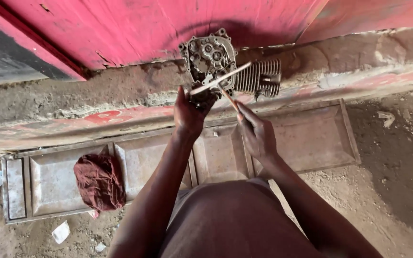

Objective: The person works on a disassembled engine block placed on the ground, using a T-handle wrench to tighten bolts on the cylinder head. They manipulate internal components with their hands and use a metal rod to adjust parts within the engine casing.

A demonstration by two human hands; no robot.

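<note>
On ledge: engine block (pixel 225 67) | left hand (pixel 190 114) hides base (stick (pixel 229 98) end blurred)

No packages, labels, signs or screens show anywhere in this view.

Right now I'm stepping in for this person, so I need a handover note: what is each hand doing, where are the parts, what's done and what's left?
Left hand: closed on the lower edge of the engine block, steadying it on the concrete ledge.
Right hand: pinching a thin stick, its tip at the open crankcase face.
A pale flat strip lies across that face; which hand holds it is unclear.
Finned cylinder points right.
Red rag lies on the metal panel below.
Done: cover is off, internals exposed.
Left: cannot tell how far the work on the face has got.
</note>
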